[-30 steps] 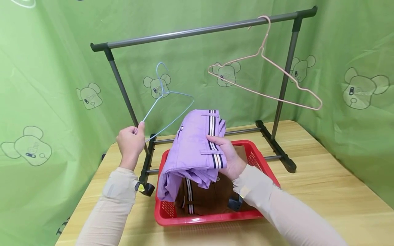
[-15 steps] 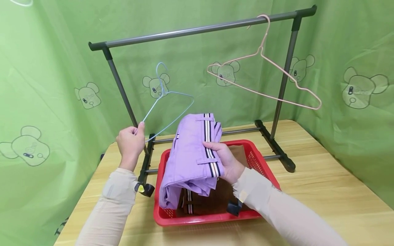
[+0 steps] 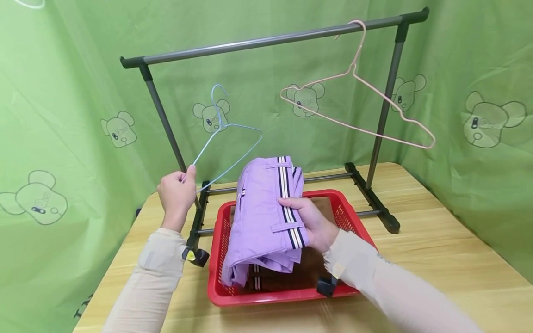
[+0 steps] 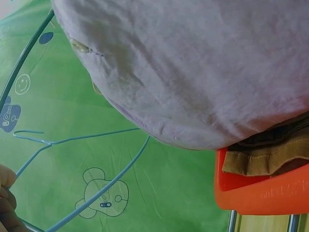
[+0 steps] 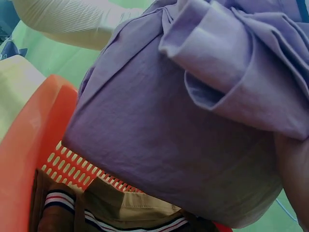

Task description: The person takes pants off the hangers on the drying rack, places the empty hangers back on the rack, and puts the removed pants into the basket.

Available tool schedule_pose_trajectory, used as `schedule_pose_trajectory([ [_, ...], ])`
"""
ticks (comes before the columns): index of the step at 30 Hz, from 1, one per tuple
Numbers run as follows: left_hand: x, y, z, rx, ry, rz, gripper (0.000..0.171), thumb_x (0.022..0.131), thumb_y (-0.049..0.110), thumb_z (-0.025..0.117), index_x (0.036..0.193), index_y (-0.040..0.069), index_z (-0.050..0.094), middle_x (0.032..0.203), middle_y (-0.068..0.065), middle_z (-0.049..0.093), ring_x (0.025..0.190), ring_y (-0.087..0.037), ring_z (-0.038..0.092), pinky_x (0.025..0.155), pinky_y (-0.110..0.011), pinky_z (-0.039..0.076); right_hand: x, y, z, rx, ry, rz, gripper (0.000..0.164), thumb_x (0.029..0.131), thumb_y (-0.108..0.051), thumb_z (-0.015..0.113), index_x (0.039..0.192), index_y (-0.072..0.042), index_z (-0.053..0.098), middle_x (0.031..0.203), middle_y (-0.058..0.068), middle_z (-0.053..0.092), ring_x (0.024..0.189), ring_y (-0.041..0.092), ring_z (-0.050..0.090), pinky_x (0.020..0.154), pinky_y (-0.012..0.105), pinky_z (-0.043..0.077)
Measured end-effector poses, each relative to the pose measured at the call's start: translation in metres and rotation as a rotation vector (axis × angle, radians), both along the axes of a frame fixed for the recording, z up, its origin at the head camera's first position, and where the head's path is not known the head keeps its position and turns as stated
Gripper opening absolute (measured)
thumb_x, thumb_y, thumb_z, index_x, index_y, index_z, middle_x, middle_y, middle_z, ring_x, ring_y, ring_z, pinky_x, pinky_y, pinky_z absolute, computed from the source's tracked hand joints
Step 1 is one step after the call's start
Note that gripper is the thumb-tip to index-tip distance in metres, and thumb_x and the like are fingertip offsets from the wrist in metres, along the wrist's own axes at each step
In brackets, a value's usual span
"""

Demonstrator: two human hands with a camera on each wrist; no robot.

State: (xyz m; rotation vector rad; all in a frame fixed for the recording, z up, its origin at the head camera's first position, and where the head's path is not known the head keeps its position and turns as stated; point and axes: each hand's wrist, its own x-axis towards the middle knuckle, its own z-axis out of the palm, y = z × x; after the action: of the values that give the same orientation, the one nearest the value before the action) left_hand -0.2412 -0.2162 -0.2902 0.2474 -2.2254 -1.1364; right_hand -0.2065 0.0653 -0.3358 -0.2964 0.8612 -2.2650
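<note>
My left hand (image 3: pixel 178 194) grips one arm of a thin light-blue wire hanger (image 3: pixel 241 126), its hook pointing up. The left wrist view shows that hanger (image 4: pixel 96 136) beside my fingers, its far end hidden behind pale cloth. In my right hand (image 3: pixel 315 223) is a folded pair of purple pants (image 3: pixel 258 217), pinched at the striped waistband with the thumb on top. Belt loops show along the band. The pants hang over a red basket (image 3: pixel 287 297), apart from the hanger. Brown clothing (image 3: pixel 310 263) with a striped band lies in the basket, partly covered.
A grey metal rack (image 3: pixel 250 45) stands behind the basket on a wooden table (image 3: pixel 449 263). From its bar, at the right, hangs a pink wire hanger (image 3: pixel 355 65). A green curtain (image 3: pixel 266 92) with bear drawings surrounds the table.
My right hand has lowered the purple pants toward the basket, shifting them slightly left and then back right. My left hand and the blue hanger have stayed in place.
</note>
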Motion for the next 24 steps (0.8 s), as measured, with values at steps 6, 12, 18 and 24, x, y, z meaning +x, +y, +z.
schedule_pose_trajectory([
  [6, -0.001, -0.001, -0.001, 0.004, -0.002, -0.006, 0.046, 0.095, 0.035, 0.060, 0.057, 0.012, 0.049, 0.054, -0.001, 0.050, 0.060, -0.024, 0.046, 0.062, -0.033, 0.035, 0.001, 0.005, -0.002, 0.018, -0.027, 0.064, 0.046, 0.074, -0.016, 0.081, 0.112, -0.005, 0.059, 0.107, 0.015, 0.068, 0.101, 0.030, 0.066, 0.090, 0.046, 0.051],
  [12, -0.001, -0.001, -0.002, -0.007, -0.001, -0.001, 0.046, 0.095, 0.035, 0.060, 0.056, 0.012, 0.049, 0.054, -0.001, 0.049, 0.061, -0.024, 0.046, 0.061, -0.033, 0.035, 0.003, 0.010, -0.005, 0.039, -0.022, 0.059, 0.044, 0.075, -0.016, 0.081, 0.111, -0.006, 0.059, 0.107, 0.013, 0.069, 0.101, 0.029, 0.067, 0.089, 0.045, 0.051],
  [18, -0.002, -0.002, 0.000, -0.002, -0.009, -0.009, 0.046, 0.095, 0.035, 0.059, 0.057, 0.012, 0.049, 0.054, 0.000, 0.049, 0.060, -0.023, 0.045, 0.061, -0.033, 0.035, 0.004, 0.007, 0.000, -0.022, -0.026, 0.006, 0.045, 0.074, -0.014, 0.082, 0.112, -0.005, 0.060, 0.106, 0.014, 0.069, 0.099, 0.027, 0.067, 0.088, 0.041, 0.052],
  [24, -0.001, -0.001, 0.002, 0.008, -0.019, -0.021, 0.046, 0.096, 0.036, 0.059, 0.057, 0.013, 0.048, 0.053, 0.000, 0.048, 0.057, -0.022, 0.045, 0.060, -0.033, 0.035, 0.009, 0.000, 0.012, -0.122, -0.054, 0.039, 0.031, 0.086, -0.008, 0.071, 0.111, 0.000, 0.055, 0.103, 0.016, 0.069, 0.097, 0.027, 0.068, 0.085, 0.037, 0.054],
])
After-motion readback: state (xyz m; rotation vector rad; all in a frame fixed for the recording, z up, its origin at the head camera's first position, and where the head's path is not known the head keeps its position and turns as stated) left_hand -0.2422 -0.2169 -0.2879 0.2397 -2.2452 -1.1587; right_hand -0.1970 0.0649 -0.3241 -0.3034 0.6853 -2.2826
